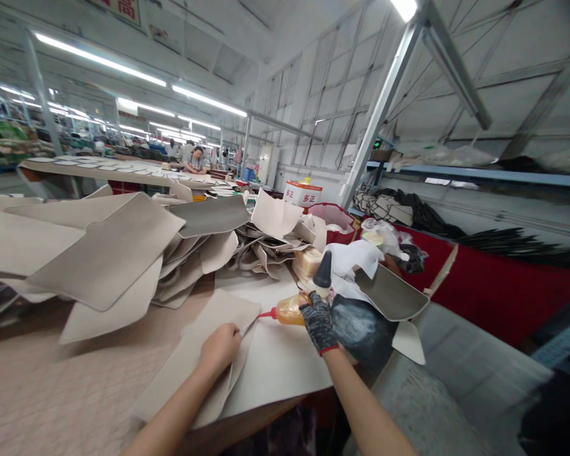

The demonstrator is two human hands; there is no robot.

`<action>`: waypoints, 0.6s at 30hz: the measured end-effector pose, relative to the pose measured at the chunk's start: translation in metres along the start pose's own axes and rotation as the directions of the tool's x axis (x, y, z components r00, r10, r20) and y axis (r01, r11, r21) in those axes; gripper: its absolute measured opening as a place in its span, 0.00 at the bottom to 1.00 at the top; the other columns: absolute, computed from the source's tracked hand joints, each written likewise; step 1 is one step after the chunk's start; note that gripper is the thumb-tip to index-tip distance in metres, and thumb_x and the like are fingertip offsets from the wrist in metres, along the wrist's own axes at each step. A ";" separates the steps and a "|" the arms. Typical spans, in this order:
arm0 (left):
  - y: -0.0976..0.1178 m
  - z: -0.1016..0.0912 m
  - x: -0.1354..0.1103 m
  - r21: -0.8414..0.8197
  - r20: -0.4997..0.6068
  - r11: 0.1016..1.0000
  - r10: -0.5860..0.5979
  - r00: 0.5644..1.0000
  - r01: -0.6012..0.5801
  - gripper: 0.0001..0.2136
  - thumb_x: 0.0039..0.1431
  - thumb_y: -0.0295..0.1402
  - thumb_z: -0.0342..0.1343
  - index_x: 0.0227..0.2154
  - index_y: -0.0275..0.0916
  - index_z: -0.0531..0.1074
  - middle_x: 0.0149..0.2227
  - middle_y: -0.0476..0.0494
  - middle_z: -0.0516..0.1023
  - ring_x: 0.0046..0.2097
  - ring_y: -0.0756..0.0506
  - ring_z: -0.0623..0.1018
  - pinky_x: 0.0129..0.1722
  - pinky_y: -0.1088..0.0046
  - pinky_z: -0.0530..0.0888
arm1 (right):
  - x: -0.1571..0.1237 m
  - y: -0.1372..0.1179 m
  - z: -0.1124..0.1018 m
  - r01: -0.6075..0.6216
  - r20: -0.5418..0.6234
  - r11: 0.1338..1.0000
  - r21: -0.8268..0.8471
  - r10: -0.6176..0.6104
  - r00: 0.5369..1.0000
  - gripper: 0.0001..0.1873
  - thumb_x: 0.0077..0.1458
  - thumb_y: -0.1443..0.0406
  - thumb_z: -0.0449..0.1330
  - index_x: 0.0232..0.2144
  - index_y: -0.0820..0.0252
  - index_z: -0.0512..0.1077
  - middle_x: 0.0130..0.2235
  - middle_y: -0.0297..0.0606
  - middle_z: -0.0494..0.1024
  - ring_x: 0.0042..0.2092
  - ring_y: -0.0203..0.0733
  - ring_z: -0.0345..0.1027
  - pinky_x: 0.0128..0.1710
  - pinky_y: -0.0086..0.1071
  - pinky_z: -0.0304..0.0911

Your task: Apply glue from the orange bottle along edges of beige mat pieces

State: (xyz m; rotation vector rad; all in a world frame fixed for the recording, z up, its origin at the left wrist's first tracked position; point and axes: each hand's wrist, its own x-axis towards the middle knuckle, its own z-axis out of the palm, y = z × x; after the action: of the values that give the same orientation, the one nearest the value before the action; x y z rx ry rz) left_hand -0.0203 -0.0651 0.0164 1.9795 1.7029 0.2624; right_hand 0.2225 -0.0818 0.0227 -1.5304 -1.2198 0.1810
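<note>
We start at the hands. Our left hand [218, 348] is bare and lies flat on a pale soft piece [192, 373], with the fingers open and pressing it down. Our right hand [319, 323] wears a dark knit glove [316, 316] with a red cuff [329, 349]. It is closed around a squeeze bottle [289, 310] of yellow stuff that looks like glue. The bottle's red tip [265, 313] points at the edge of the pale piece, just beside the left hand. The two hands are apart and do not touch.

The pale piece lies on a white board [278, 373] near the front edge of the tabletop [42, 392]. Just past the right hand are a dark round pad [361, 329], a white cloth [351, 263] and a bent grey piece [389, 291].

One piece is under our hands, and many more lie in a big heap [109, 253] on the left side of the tabletop. We cannot tell which ones have glue on them.
</note>
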 end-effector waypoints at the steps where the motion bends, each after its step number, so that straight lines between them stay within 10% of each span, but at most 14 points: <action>1: 0.000 0.000 0.000 0.000 -0.001 1.000 0.002 1.000 -0.002 0.15 0.61 0.31 0.43 0.40 0.37 0.75 0.44 0.37 0.77 0.47 0.38 0.75 0.44 0.61 0.70 | 0.001 0.000 0.000 0.004 0.007 1.000 -0.002 -0.004 1.000 0.27 0.50 0.53 0.50 0.40 0.70 0.72 0.41 0.55 0.75 0.43 0.52 0.68 0.49 0.48 0.63; 18: 0.004 -0.001 -0.003 0.006 -0.009 1.000 -0.003 1.000 0.003 0.15 0.60 0.31 0.43 0.38 0.37 0.75 0.44 0.38 0.77 0.47 0.38 0.75 0.41 0.64 0.68 | 0.014 -0.003 -0.006 0.060 0.138 0.997 0.040 -0.065 0.988 0.24 0.49 0.54 0.52 0.39 0.68 0.73 0.40 0.50 0.74 0.43 0.49 0.68 0.50 0.44 0.62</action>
State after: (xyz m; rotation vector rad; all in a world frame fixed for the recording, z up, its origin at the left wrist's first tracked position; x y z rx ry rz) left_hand -0.0183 -0.0676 0.0197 1.9828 1.7145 0.2657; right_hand 0.2308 -0.0751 0.0343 -1.4664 -1.3662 0.2703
